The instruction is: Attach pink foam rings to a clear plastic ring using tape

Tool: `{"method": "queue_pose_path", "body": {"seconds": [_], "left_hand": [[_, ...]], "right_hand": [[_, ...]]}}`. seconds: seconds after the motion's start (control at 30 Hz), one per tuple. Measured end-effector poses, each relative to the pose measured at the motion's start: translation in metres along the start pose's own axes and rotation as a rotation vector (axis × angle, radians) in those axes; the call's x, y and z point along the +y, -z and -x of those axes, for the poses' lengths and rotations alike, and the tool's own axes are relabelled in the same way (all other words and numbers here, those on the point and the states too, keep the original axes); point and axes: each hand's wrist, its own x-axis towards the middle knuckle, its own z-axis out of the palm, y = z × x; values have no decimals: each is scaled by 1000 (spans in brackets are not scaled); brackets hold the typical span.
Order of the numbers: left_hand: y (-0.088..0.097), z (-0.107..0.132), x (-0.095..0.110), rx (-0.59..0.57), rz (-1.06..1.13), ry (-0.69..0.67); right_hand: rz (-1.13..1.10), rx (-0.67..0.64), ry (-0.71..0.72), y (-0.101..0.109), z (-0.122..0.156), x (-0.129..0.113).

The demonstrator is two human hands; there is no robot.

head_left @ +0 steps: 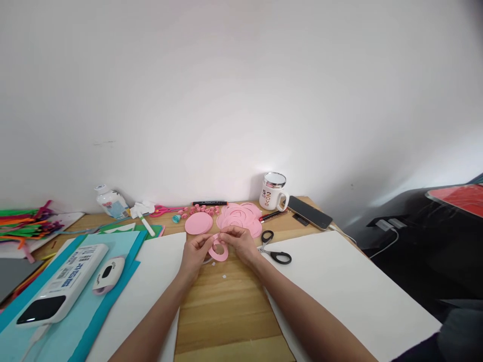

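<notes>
A pink paper ring (222,256) hangs between my hands over the wooden table. My left hand (196,252) pinches its upper left edge, and my right hand (240,243) pinches its upper right. Just behind them lie a pink paper disc (198,223) and a loose heap of pink paper rings (241,216). Black-handled scissors (274,250) rest to the right of my right hand. Small whitish scraps (224,276) lie on the wood below the ring. Part of a clear curved item beside my left fingers is too hidden to name.
White sheets (347,281) cover both sides of the table. At left are a white power bank (64,286), a small white device (109,275) and a bottle (112,202). Toward the wall stand a mug (273,192), a phone (310,212), a marker (210,203) and pink scissors (166,210).
</notes>
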Motion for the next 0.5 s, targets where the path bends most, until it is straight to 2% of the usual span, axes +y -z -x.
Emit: {"method": "queue_pose_path", "body": {"seconds": [0.27, 0.5], "left_hand": [[-1, -1, -6, 39, -10, -47], [-6, -1, -8, 17, 18, -16]], "right_hand": [[15, -47, -3, 6, 3, 2], [34, -43, 12, 9, 5, -1]]}}
